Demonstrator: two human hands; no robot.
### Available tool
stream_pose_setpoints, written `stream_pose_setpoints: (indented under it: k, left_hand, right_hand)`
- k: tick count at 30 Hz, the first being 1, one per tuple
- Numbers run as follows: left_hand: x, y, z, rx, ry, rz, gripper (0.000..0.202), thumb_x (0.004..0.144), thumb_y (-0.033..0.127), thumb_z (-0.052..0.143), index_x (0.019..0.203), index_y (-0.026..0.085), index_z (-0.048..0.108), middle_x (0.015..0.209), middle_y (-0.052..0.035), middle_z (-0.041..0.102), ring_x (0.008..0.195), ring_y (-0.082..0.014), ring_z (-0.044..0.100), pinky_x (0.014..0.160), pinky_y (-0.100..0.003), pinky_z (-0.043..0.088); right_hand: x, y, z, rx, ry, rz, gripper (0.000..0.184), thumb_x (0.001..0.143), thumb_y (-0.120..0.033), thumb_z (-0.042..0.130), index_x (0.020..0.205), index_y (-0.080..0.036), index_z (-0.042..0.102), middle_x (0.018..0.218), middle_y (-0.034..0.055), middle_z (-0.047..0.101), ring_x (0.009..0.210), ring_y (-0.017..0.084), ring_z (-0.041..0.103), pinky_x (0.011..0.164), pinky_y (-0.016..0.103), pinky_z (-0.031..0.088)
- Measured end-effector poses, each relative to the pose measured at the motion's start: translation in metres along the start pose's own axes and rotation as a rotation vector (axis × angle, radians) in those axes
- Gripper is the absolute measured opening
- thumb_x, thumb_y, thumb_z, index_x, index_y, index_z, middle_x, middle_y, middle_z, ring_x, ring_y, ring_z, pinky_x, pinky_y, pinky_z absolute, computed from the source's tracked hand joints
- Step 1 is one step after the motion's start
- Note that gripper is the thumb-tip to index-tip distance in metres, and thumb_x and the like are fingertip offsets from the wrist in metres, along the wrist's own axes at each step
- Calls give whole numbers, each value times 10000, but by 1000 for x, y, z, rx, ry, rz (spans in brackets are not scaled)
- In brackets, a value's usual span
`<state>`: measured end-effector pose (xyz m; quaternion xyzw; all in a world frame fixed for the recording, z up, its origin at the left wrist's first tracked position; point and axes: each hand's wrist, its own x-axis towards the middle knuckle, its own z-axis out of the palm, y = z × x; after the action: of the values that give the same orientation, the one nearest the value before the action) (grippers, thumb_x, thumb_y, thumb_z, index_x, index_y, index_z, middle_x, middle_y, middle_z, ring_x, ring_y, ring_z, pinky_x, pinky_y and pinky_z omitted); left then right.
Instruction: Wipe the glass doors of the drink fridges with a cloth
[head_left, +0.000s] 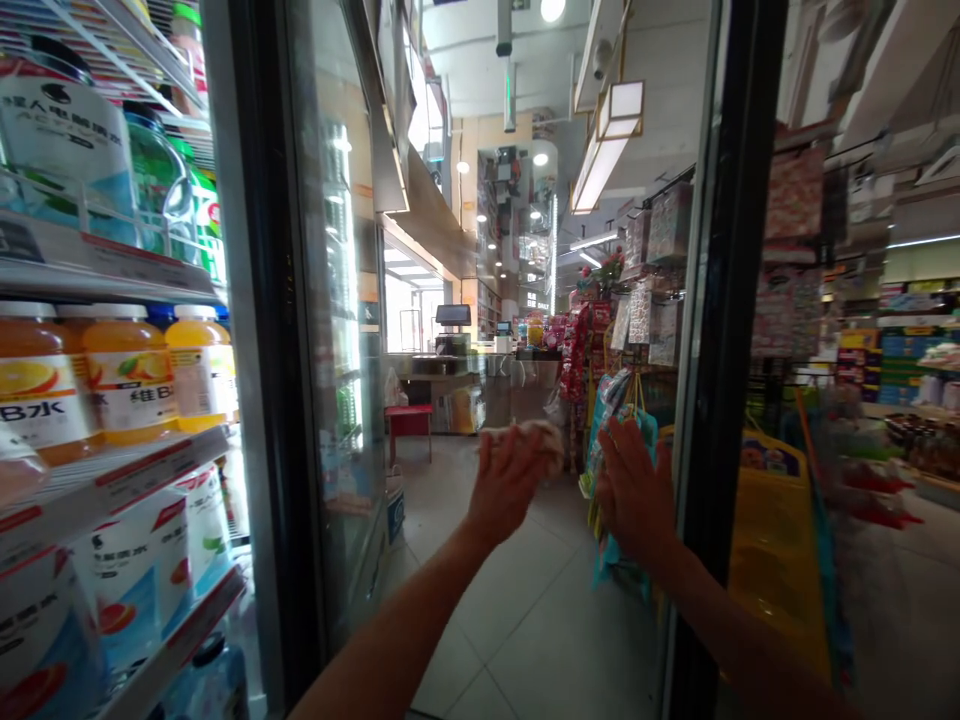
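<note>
A glass door (487, 590) with a dark frame stands in front of me, and the shop shows through it. My left hand (510, 480) is at the middle of the pane, its fingers over a pale, crumpled cloth (555, 445) that is partly hidden under them. To its right, near the frame's right side, my right hand (637, 490) is raised with fingers stretched upward and nothing visible in it. It appears to rest against the glass, though the contact is not plain.
Lit cooler shelves (161, 465) on the left carry orange drink bottles (127, 370) and large bottles with white labels. Beyond the glass are hanging packets (577, 350), a counter (517, 385) and a red stool (409, 412). A yellow rack (772, 540) stands at the right.
</note>
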<state>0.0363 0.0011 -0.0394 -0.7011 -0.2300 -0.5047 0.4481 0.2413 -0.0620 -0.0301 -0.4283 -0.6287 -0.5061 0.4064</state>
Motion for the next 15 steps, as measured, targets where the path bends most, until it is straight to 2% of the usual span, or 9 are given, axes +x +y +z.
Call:
stream_pose_setpoints:
  k: [1, 2, 3, 7, 8, 9, 12, 13, 15]
  left_hand:
    - [0, 2, 0, -25, -31, 150, 347, 851, 187, 440, 1174, 257, 542, 1425, 13, 350, 1379, -241, 124, 1123, -524, 66]
    - [1, 2, -1, -33, -44, 214, 333, 849, 193, 445, 1155, 268, 553, 1418, 27, 362, 1378, -229, 136, 1127, -513, 67]
    - [1, 1, -2, -20, -36, 181, 334, 850, 193, 444, 1159, 265, 549, 1416, 17, 366, 1380, -218, 132, 1130, -503, 72]
    - [7, -8, -3, 125, 99, -386, 405, 856, 163, 417, 1258, 172, 471, 1422, -124, 337, 1387, -225, 48, 1118, -509, 108]
    - [8, -9, -2, 128, 100, -403, 406, 854, 160, 418, 1256, 170, 474, 1416, -127, 346, 1386, -233, 44, 1116, -517, 106]
    - [8, -8, -2, 105, 77, -332, 394, 851, 162, 426, 1238, 187, 492, 1407, -109, 370, 1386, -238, 55, 1116, -522, 97]
    - [9, -9, -2, 9, -16, -13, 357, 843, 169, 446, 1176, 260, 541, 1365, -25, 446, 1382, -213, 111, 1128, -500, 71]
    - [10, -11, -2, 8, -8, -34, 367, 847, 169, 440, 1192, 257, 529, 1369, -29, 441, 1383, -205, 108, 1130, -492, 72]
    - [17, -17, -2, 52, 66, -280, 411, 858, 166, 414, 1264, 198, 468, 1409, -90, 372, 1386, -210, 62, 1125, -494, 84]
  right_hand:
    - [1, 2, -1, -3, 10, 6, 579, 868, -204, 364, 1419, -155, 193, 1419, 123, 356, 1365, 225, 203, 1095, 489, 137]
    - [1, 3, -2, -5, 17, 12, 576, 869, -207, 364, 1417, -154, 196, 1422, 126, 349, 1365, 229, 204, 1093, 491, 138]
    - [1, 5, -3, -7, 23, 20, 573, 870, -210, 366, 1416, -154, 200, 1424, 128, 345, 1364, 231, 205, 1093, 492, 140]
    - [-3, 5, -6, -2, 16, 30, 576, 874, -214, 371, 1418, -168, 188, 1427, 124, 340, 1366, 231, 199, 1092, 488, 149]
    - [-4, 4, -6, 0, 9, 23, 580, 874, -210, 367, 1421, -172, 178, 1427, 121, 342, 1367, 228, 195, 1092, 487, 153]
    - [-5, 2, -5, 2, 5, 15, 584, 873, -202, 364, 1423, -174, 170, 1424, 120, 348, 1368, 225, 192, 1091, 487, 155]
    - [-4, -1, -2, 8, 4, -1, 590, 867, -189, 365, 1423, -167, 169, 1414, 122, 364, 1368, 223, 194, 1092, 491, 150]
    - [-2, -1, -2, 11, 13, 2, 588, 867, -192, 367, 1422, -164, 176, 1416, 125, 359, 1367, 226, 196, 1091, 494, 150]
    - [2, 0, -2, 17, 33, 11, 582, 867, -198, 370, 1419, -159, 187, 1426, 132, 340, 1367, 231, 197, 1088, 496, 157]
